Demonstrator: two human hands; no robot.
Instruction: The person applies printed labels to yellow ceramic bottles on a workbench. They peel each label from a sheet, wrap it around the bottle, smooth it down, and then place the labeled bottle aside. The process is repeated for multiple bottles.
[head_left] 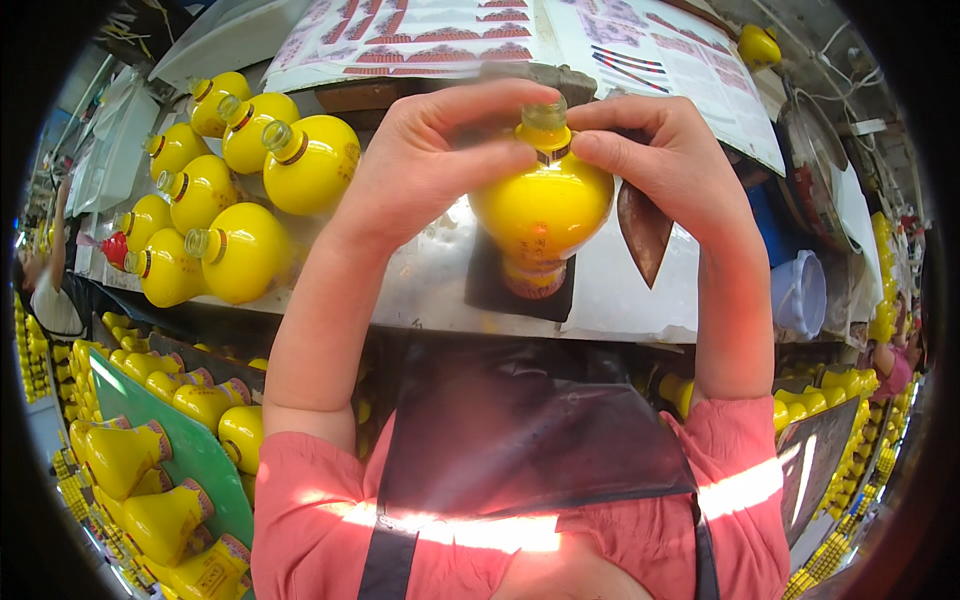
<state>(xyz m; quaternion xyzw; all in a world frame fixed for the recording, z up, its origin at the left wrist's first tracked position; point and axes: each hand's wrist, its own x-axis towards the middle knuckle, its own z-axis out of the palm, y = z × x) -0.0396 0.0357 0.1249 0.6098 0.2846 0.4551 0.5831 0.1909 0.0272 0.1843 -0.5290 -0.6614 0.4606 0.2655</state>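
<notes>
A round yellow bottle [541,212] with a narrow neck stands upright on a small dark pad [486,290] on the metal worktop [420,280]. My left hand [430,160] and my right hand [668,165] meet at its neck, fingertips pinching the dark band just under the open mouth. Both forearms rise from the lower edge in pink sleeves.
Several more yellow bottles [240,250] stand grouped at the worktop's left. Crates of yellow bottles [150,470] sit lower left beside a green board [190,450], and others lower right. A printed sheet [640,50] lies beyond, a clear plastic tub [800,295] at right. Another person [45,290] works far left.
</notes>
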